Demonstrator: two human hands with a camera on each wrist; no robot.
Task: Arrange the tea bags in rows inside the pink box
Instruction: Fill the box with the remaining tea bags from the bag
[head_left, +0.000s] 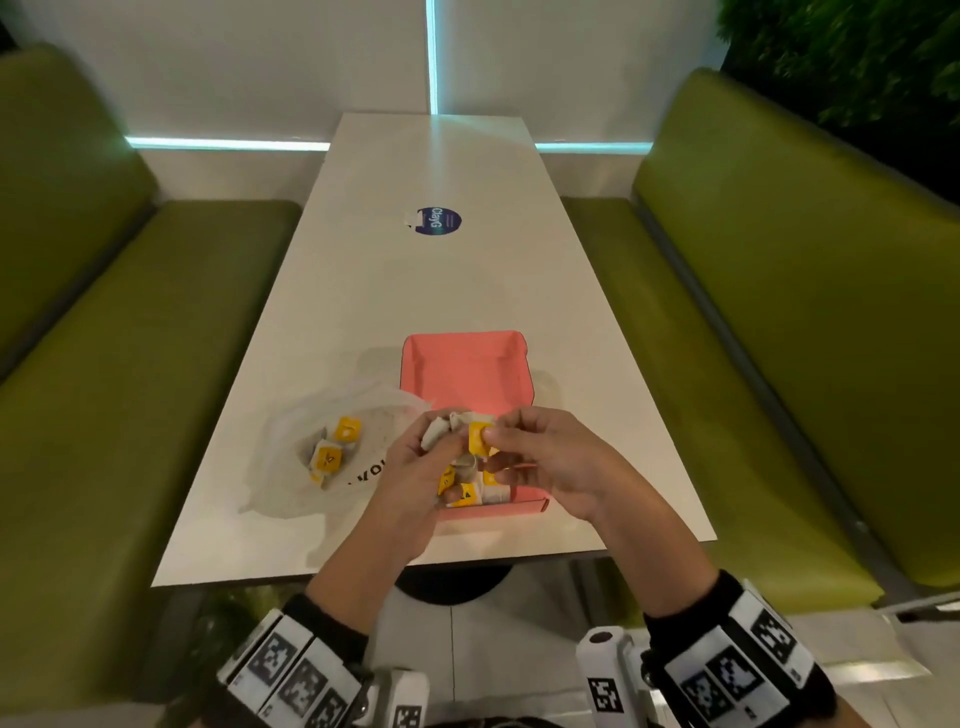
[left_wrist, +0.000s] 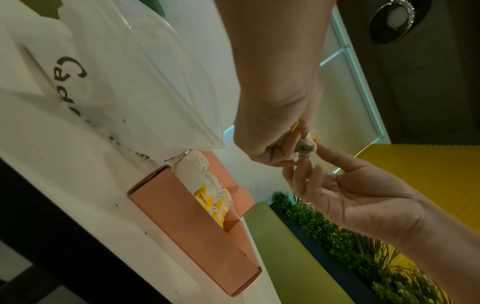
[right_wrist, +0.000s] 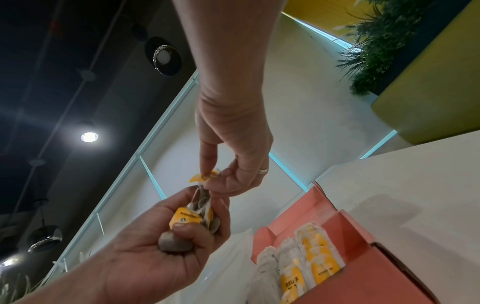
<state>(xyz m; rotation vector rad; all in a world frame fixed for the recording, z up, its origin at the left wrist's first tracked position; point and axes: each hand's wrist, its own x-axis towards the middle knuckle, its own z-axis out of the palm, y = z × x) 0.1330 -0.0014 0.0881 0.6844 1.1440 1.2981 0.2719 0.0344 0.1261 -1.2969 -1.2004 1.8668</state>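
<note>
Left hand (head_left: 415, 467) grips a bunch of tea bags (right_wrist: 197, 218), fingers curled round them, above the near end of the pink box (head_left: 467, 374). Right hand (head_left: 545, 457) pinches one yellow tag (head_left: 479, 436) from that bunch between thumb and fingertip. More bags (right_wrist: 306, 261) lie side by side in the box's near end; others sit in the white plastic bag (head_left: 311, 431) just left of it on the table (head_left: 415, 291).

- We note black cuffs behind both hands, each carrying white blocks printed with black square markers.
- We note a silver ring (right_wrist: 262, 171) on one finger.
</note>
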